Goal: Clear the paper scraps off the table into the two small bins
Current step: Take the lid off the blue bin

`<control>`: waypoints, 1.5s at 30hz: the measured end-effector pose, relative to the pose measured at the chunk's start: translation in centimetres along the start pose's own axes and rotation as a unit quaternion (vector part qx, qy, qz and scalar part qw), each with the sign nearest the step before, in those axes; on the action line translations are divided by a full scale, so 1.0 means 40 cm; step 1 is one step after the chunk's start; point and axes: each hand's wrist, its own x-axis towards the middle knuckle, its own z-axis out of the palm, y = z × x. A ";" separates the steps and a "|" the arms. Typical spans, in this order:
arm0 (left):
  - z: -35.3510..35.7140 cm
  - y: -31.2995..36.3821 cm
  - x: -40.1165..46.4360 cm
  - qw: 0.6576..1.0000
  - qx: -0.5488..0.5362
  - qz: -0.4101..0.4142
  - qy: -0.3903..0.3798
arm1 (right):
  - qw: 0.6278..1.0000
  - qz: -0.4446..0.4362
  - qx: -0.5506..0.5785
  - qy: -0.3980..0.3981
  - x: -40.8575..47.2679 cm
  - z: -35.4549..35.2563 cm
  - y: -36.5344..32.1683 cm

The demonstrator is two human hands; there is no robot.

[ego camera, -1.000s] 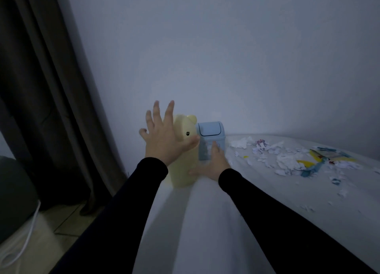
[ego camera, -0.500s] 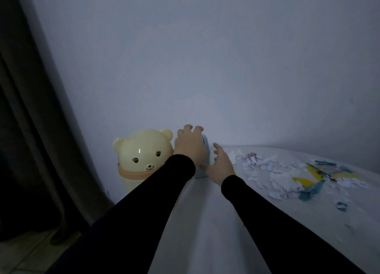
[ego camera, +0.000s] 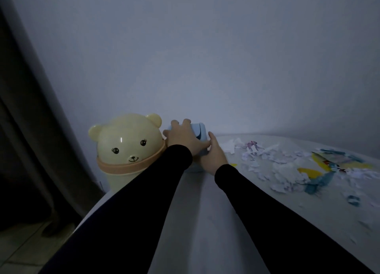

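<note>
Head view | left hand (ego camera: 182, 139) fingers curled over pale-blue bin (ego camera: 200, 132) | right hand (ego camera: 213, 156) fingers together against it

The 2 small bins stand upright side by side at the far left corner of the table (ego camera: 205, 222), against its back edge. The yellow bear bin (ego camera: 127, 150) is the taller: a cream body, a domed lid shaped as a bear's head with 2 round ears, dark eyes and a smile, and a peach band around the neck; it sits right at the left edge. The blue bin (ego camera: 200, 130) is just to its right, pale blue with a swing lid, mostly hidden. The paper scraps (ego camera: 287, 166), white, yellow and blue, are strewn along the back edge toward the right.
</note>
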 end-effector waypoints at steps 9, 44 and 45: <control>-0.047 0.037 -0.084 0.995 -0.045 0.077 0.053 | 0.998 -0.042 0.025 0.036 -0.090 -0.087 -0.049; -0.131 -0.245 -0.649 0.942 -0.230 -0.146 0.198 | 0.991 -0.001 0.084 0.105 -0.455 -0.021 -0.047; -0.123 -0.251 -0.660 0.941 -0.232 -0.164 0.182 | 0.990 0.002 0.082 0.115 -0.459 -0.007 -0.045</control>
